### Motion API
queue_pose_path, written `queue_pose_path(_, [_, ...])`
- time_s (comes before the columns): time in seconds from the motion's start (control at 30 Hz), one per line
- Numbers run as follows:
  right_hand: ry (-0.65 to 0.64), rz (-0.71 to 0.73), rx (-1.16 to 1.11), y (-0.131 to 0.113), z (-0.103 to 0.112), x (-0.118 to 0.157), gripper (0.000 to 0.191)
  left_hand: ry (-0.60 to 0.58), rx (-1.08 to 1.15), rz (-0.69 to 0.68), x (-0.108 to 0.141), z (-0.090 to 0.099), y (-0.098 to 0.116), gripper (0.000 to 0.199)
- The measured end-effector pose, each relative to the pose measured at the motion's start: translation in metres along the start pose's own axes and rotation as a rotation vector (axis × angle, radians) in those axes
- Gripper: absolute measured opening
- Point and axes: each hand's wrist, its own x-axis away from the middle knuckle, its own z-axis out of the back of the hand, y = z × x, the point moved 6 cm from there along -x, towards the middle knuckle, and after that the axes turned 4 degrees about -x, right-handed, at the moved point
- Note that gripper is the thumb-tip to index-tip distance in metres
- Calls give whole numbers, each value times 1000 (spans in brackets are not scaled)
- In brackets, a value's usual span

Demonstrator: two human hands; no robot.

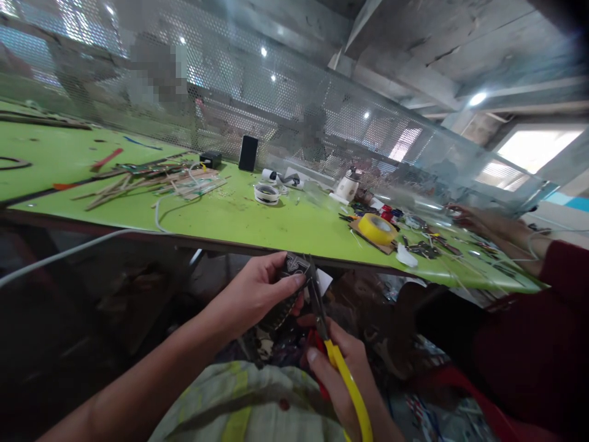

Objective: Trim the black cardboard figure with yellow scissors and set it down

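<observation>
Just off the front edge of the green table [294, 222], my left hand [264, 285] pinches a dark piece with a pale printed pattern [296, 264]. Fingers of my right hand [340, 362] are wrapped round the yellow and red handles of a pair of scissors [318, 301]. The scissors point up, with their blades at the right edge of the dark piece. A white scrap [324, 281] shows just behind the blades. Whether the blades touch the piece is too small to tell.
Thin sticks [133, 183] lie at the left. A phone [248, 153] stands near the perforated screen. White tape [267, 193], a white bottle [347, 185] and yellow tape [377, 228] are on the table. Another person's arm [497, 230] reaches over tools at the right.
</observation>
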Motion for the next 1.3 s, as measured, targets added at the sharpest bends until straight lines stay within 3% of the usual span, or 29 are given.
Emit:
queue_pose_path(0.23, [59, 66, 135, -9, 5, -3, 28, -8, -42, -32, 0, 1, 4, 18])
queue_pose_path(0.33, [27, 90, 162, -12, 6, -4, 28, -48, -30, -23, -1, 1, 3, 17])
queue_pose_path(0.6, [-18, 7, 147, -23, 6, -2, 32, -109, -26, -15, -3, 3, 2, 19])
queue_pose_path(0.87, [-82, -16, 187, -15, 10, -3, 36, -156, -45, 34, -4, 8, -2, 18])
queue_pose_path(1.3, [-176, 67, 335, -17, 22, -8, 37, -174, 66, 186, -4, 11, -15, 18])
